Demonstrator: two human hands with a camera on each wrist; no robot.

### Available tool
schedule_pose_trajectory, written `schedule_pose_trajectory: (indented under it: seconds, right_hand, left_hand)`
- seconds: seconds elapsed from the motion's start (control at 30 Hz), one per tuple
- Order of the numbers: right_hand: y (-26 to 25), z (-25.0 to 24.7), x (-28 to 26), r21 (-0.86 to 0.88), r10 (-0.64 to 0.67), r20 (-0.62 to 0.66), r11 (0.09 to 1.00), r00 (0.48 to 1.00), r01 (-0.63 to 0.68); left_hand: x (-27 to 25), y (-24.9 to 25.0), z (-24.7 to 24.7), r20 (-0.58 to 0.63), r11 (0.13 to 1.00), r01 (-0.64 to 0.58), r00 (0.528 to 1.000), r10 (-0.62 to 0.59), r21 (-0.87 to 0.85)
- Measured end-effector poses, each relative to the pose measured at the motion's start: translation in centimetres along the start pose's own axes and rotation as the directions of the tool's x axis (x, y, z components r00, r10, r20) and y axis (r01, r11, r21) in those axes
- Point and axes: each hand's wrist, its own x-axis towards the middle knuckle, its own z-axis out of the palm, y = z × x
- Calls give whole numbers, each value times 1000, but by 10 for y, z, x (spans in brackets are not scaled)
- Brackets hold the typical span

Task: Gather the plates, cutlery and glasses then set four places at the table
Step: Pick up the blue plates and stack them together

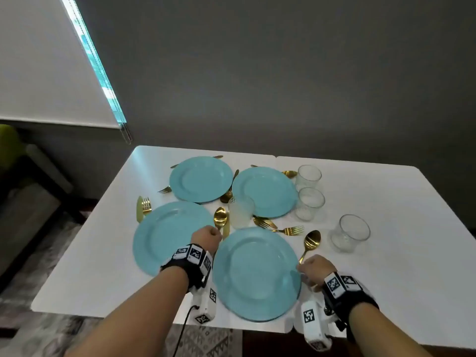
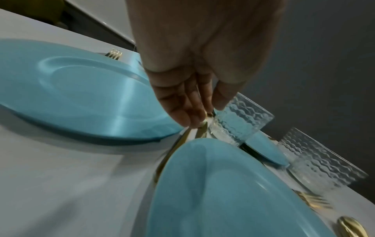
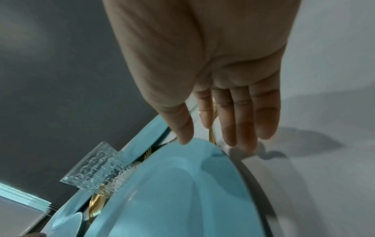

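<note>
Gold spoon (image 1: 220,219) pinched by the left hand (image 1: 206,238), right hand (image 1: 315,267) loose-fingered at the near plate (image 1: 255,274): cutlery-sorting, needing a clean lift.

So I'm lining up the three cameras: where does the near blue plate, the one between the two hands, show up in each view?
Head: the near plate sits at bottom centre, between the left hand and the right hand.
Left wrist: the same plate fills the lower right.
Right wrist: it fills the lower middle, under the fingertips.
Shared landmark: the ribbed glass just beyond the plate.
</note>
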Motion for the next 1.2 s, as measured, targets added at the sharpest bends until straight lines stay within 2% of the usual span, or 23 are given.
schedule_pose_trajectory:
  seconds: [0.07, 0.17, 0.27, 0.37, 0.43, 0.53, 0.63, 0.7, 0.83, 0.93, 1.03, 1.1, 1.2]
  right_hand:
    - [1, 6, 9, 97, 49, -29, 994, 998, -46]
    - [1, 11, 13, 25, 100, -46, 995, 994, -99]
    - [0, 16, 15, -51, 103, -24, 993, 994, -104]
    - [3, 19, 15, -11, 109, -19, 994, 994, -109]
    - [5, 18, 12, 74, 100, 21, 992, 995, -101]
    - [6, 10, 5, 302, 49, 89, 950, 995, -74]
    - [1, -3, -6, 423, -6, 89, 906, 996, -32]
    - [-5, -9, -17, 447, -40, 83, 895, 996, -1]
    - [-21, -22, -37, 457, -107, 70, 887, 992, 64]
    - [-32, -33, -48, 399, -150, 35, 908, 988, 124]
    - [-44, -40, -57, 422, -203, 13, 889, 979, 179]
    - [-55, -42, -60, 477, -228, -18, 854, 973, 209]
    - [-73, -40, -59, 599, -254, -78, 761, 964, 249]
  left_hand:
    - [8, -7, -5, -30, 994, 41, 999, -45, -103]
    - [19, -20, -11, -65, 975, 105, 991, -120, -197]
    - [22, -28, -21, -117, 973, 144, 979, -166, -179]
    - [27, -39, -29, -196, 973, 194, 957, -216, -126]
    - [26, -49, -34, -273, 970, 232, 931, -243, -71]
    - [22, -67, -44, -347, 930, 367, 874, -341, 10]
    - [18, -86, -54, -364, 868, 496, 802, -474, -35]
    - [17, -97, -57, -349, 847, 524, 780, -519, -89]
    - [20, -106, -59, -329, 844, 496, 777, -537, -204]
    - [17, -105, -63, -303, 810, 490, 757, -578, -321]
    - [14, -103, -68, -292, 784, 450, 752, -591, -427]
    - [13, -104, -72, -305, 791, 376, 774, -554, -483]
    - [6, -104, -83, -334, 818, 226, 831, -445, -529]
